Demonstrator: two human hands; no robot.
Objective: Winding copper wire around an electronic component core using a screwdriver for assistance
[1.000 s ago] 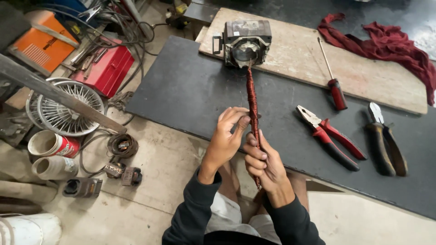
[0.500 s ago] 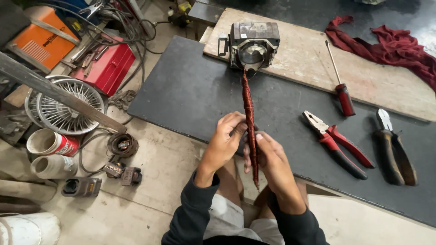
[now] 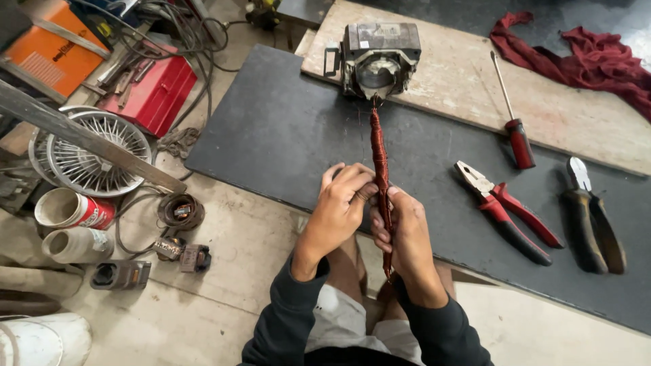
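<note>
- My hands have come in closer to my body than a moment ago, and the coil bundle (image 3: 380, 159) now runs straighter from the motor block (image 3: 378, 57) down to my grip
- A second back my right hand sat lower on the bundle with the tail nearly hidden in my palm; now the tail hangs out below my wrist, so I judge the bundle is being drawn out of the block bit by bit
- My left hand (image 3: 342, 203) is curled nearly shut, fingertips pinching the side of the bundle about halfway along it
- My right hand (image 3: 403, 234) is wrapped round the bundle just below, fingers closed on it, thumb pressing along the top
- The bundle is a long thin rope of reddish-brown copper wire, tight and slightly twisted, its far end going into the round opening of the block; a few loose strands show where it enters
- The block sits on the wooden board (image 3: 461, 88), which lies across the dark mat (image 3: 271, 129)
- The red-handled screwdriver (image 3: 515, 129), the red pliers (image 3: 505, 210) and the dark cutters (image 3: 590, 213) lie untouched to my right, well apart from my hands
- A dark red rag (image 3: 583, 57) lies crumpled at the far right of the board
- The red toolbox (image 3: 152, 91) and fan guard (image 3: 88, 152) sit off to my left
</note>
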